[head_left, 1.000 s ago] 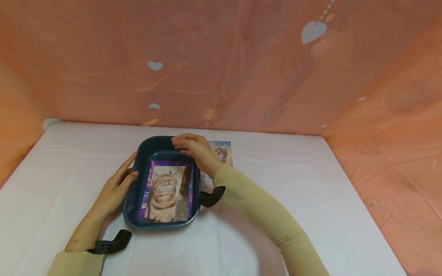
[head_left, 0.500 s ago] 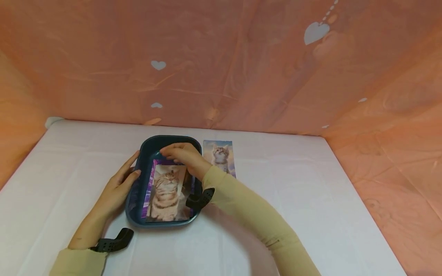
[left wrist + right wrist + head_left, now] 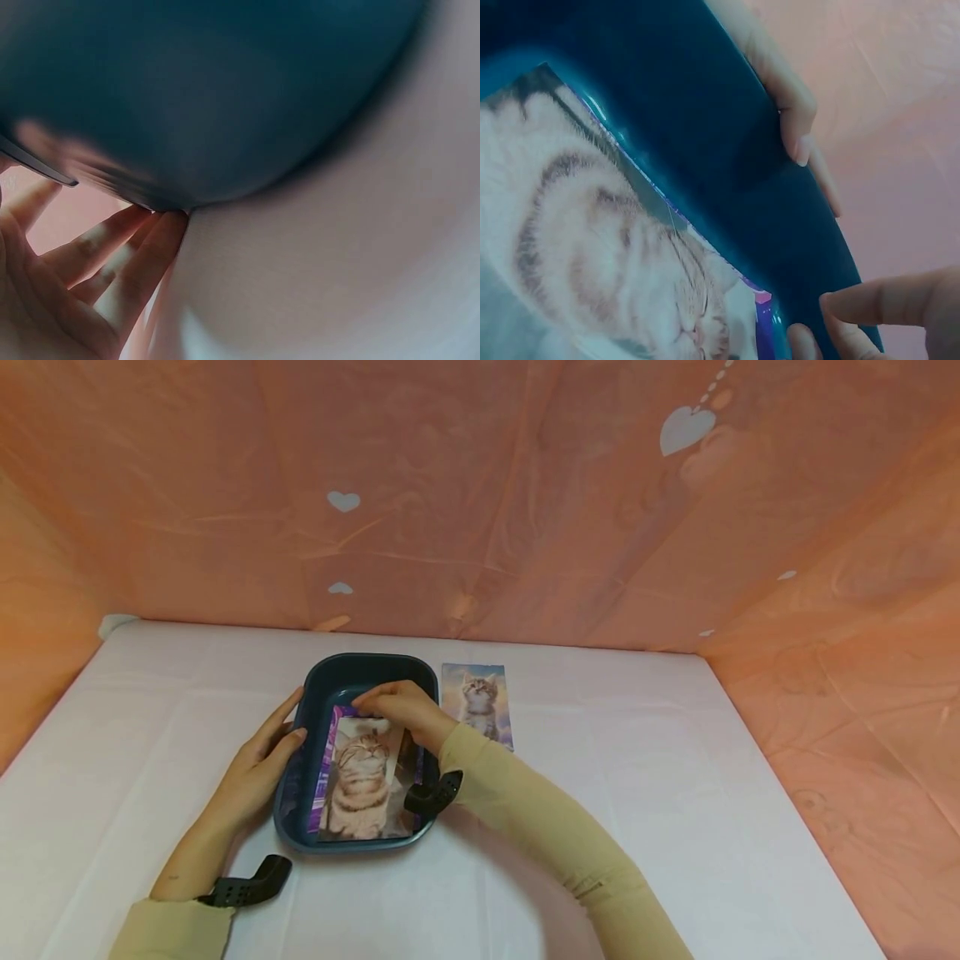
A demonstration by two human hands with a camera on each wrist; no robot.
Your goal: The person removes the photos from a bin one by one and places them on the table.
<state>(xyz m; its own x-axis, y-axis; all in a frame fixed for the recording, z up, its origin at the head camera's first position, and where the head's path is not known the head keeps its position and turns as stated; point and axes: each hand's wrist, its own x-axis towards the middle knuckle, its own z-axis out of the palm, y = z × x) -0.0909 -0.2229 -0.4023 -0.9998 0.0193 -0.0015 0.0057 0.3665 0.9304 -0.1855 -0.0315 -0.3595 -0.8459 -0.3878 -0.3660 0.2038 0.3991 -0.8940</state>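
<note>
A dark teal plastic basin (image 3: 294,793) stands on the white-covered table. In it lies a photo of a tabby cat with closed eyes (image 3: 360,785), on top of a purple-edged picture card (image 3: 321,802). My left hand (image 3: 255,768) rests at the basin's left side. Its straight fingers (image 3: 142,262) touch the outer wall, with the thumb by the rim. My right hand (image 3: 405,706) reaches into the basin, its fingertips close to the far edge of the stacked pictures. In the right wrist view, index finger (image 3: 885,301) and thumb stand apart with nothing visible between them.
A kitten picture card (image 3: 478,697) lies on the table (image 3: 637,777), just right of the basin and partly behind the right forearm. Orange curtain with white hearts (image 3: 487,510) hangs behind and at both sides. A black wrist strap mount (image 3: 251,883) is on each wrist.
My right hand has moved from the basin's far right rim inward and down toward the top edge of the pictures, uncovering more of the kitten card. The left hand stays by the basin's side.
</note>
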